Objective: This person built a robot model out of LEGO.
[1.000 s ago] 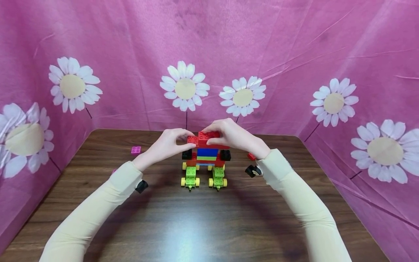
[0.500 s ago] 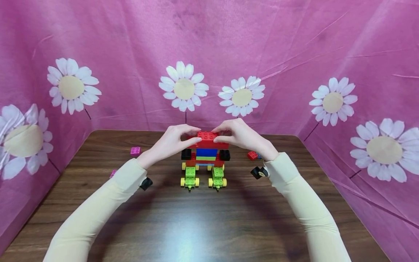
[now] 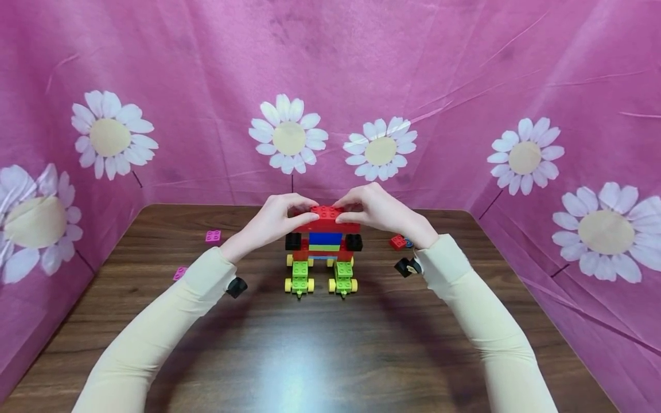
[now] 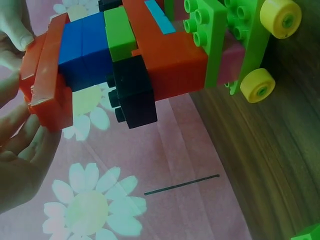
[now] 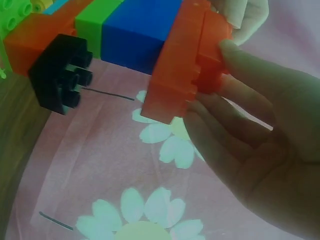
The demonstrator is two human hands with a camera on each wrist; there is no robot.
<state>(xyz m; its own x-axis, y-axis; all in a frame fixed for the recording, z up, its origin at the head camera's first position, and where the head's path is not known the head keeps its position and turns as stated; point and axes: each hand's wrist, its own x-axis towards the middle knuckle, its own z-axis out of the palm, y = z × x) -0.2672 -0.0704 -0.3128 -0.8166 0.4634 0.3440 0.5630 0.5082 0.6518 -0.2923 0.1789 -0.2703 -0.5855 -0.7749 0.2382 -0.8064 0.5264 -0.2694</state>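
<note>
A red brick (image 3: 326,213) tops a built figure in the head view. My left hand (image 3: 272,219) pinches its left end between thumb and fingers, and my right hand (image 3: 381,210) grips its right end. Directly beneath lies a longer red brick (image 5: 172,65), which some fingers touch from the side. Below it come blue bricks (image 3: 325,238), a light green brick (image 4: 119,34) and another red layer (image 4: 170,62). Black bricks (image 4: 134,91) stick out on both sides. The figure stands upright on two lime green wheeled bases (image 3: 300,277) with yellow wheels (image 4: 258,85).
Two pink bricks (image 3: 213,236) lie on the wooden table (image 3: 330,350) at the left. To the right, close to the right wrist, are a red brick (image 3: 397,242) and a small blue piece (image 3: 409,243). A pink flowered cloth (image 3: 330,69) surrounds the table.
My left hand has moved right from the long red brick's end to the top red brick. My right hand has shifted slightly right, to that brick's right end. The figure stays in place.
</note>
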